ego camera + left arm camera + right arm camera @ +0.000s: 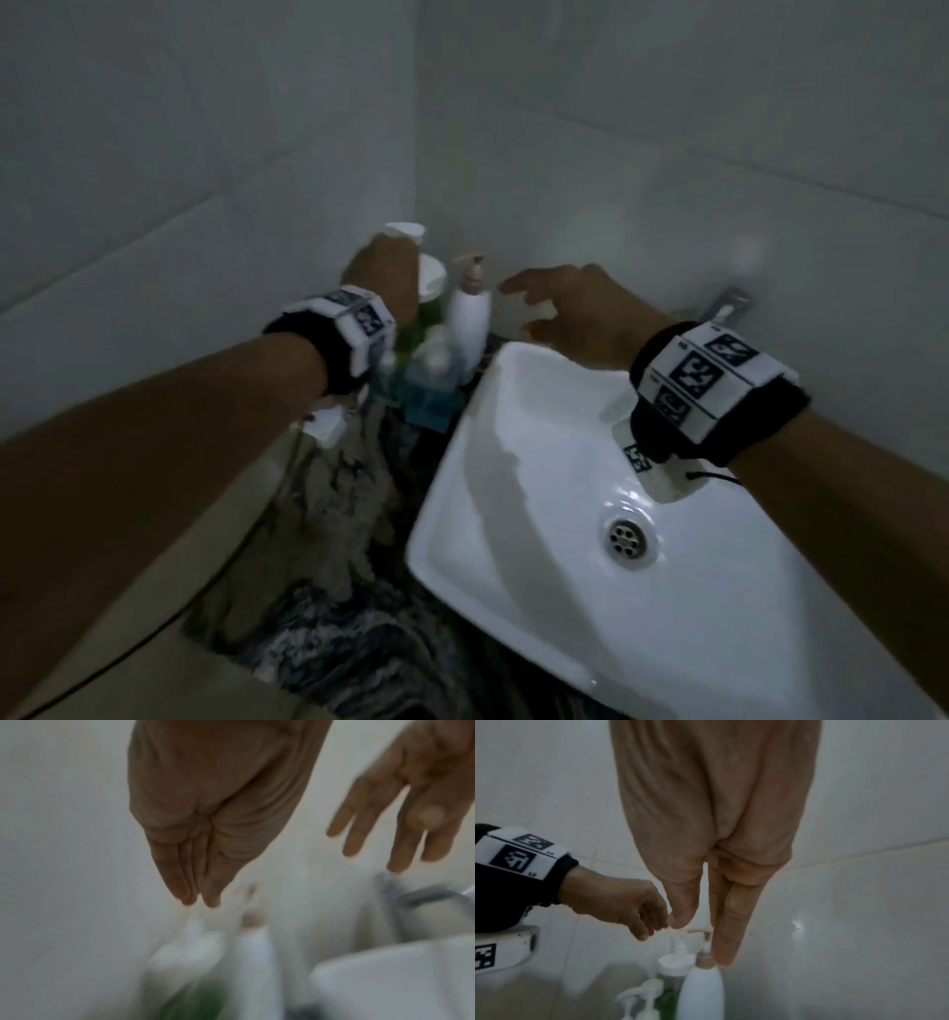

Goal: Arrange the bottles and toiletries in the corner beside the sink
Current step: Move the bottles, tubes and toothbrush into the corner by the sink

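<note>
Several bottles stand packed in the tiled corner left of the sink. A white pump bottle (468,318) (702,992) with a tan pump is nearest the sink. Behind it stands a green bottle with a white cap (430,293) (673,969), and blue-tinted bottles (429,395) stand in front. My left hand (385,267) (197,898) (652,923) hovers over the green bottle's pump and holds nothing. My right hand (534,308) (700,939) is open, its fingers pointing down just above the white bottle's pump. The left wrist view is blurred.
The white sink (539,462) with its drain (627,538) fills the right, and a metal tap (729,303) is on the wall behind it. A dark marbled counter (359,514) runs along the sink's left side. White tiled walls close in the corner.
</note>
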